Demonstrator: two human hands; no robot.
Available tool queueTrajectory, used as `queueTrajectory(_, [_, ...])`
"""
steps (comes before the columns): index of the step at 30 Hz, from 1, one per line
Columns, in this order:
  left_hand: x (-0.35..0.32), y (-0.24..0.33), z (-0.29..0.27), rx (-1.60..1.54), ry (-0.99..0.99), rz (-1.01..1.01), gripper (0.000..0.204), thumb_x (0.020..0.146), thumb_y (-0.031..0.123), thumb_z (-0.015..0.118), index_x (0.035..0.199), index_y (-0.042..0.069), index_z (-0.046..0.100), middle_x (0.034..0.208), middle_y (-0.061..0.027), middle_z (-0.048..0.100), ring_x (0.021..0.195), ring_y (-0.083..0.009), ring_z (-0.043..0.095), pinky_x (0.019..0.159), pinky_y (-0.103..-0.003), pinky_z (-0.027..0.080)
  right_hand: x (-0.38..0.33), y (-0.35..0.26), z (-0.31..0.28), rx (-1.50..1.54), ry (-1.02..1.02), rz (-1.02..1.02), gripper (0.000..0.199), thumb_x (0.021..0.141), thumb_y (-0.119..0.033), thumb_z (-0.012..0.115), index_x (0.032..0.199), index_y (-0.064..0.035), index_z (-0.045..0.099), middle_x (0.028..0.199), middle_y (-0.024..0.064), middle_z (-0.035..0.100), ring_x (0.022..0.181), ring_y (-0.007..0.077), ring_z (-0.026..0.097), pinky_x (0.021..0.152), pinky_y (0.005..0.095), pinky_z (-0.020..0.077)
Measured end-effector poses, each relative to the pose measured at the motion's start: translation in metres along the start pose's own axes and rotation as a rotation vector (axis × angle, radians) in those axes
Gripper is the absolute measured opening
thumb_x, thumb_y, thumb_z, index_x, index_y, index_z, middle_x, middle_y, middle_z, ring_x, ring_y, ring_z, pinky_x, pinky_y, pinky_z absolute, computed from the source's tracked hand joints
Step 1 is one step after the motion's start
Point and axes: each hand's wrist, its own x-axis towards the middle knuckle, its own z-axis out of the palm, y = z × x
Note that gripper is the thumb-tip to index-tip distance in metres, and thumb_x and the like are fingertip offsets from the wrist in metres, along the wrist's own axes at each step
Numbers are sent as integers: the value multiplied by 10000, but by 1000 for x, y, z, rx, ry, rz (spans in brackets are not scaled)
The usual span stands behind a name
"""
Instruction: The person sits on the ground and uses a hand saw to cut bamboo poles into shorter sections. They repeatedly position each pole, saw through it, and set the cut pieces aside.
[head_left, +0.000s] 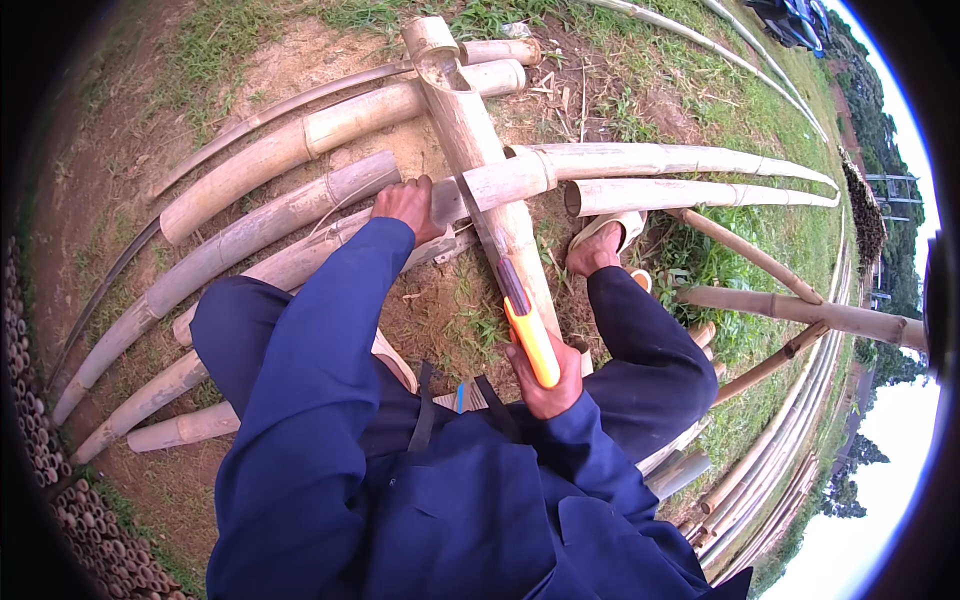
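Note:
My right hand (552,382) is wrapped round the yellow-orange handle of a hand saw (535,345). The saw's narrow blade points away from me and lies against a pale bamboo pole (510,183), close to the pole's left end. That end is in my closed left hand (408,208), to the left of the blade; the fingers' undersides are hidden. Under the pole, a thick bamboo trunk (465,130) with a notch near its far end runs from the far side toward me between my legs.
Several cut bamboo lengths (260,215) lie side by side at the left. Another pole (690,193) stretches right beside my sandalled foot (600,245). Bamboo props (800,310) cross at the right, with long poles (770,480) beyond. Stacked bamboo ends (100,540) fill the lower left.

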Motion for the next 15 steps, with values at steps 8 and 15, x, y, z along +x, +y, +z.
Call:
queueTrajectory(8, [-3, 2, 9, -4, 56, 12, 585, 684, 309, 864, 1086, -31, 608, 1021, -255, 721, 969, -403, 721, 835, -459, 590, -33, -16, -18, -55, -13, 43, 221, 899, -32, 705, 1111, 32, 700, 797, 147, 722, 735, 217, 740, 706, 319, 558])
queueTrajectory(15, [8, -4, -3, 7, 2, 22, 625, 688, 352, 846, 1118, -37, 613, 971, -249, 736, 899, -410, 735, 814, -473, 598, 19, -12, 5, -17, -23, 16, 131, 911, -64, 715, 1006, 9, 663, 708, 141, 652, 586, 256, 617, 603, 355, 503])
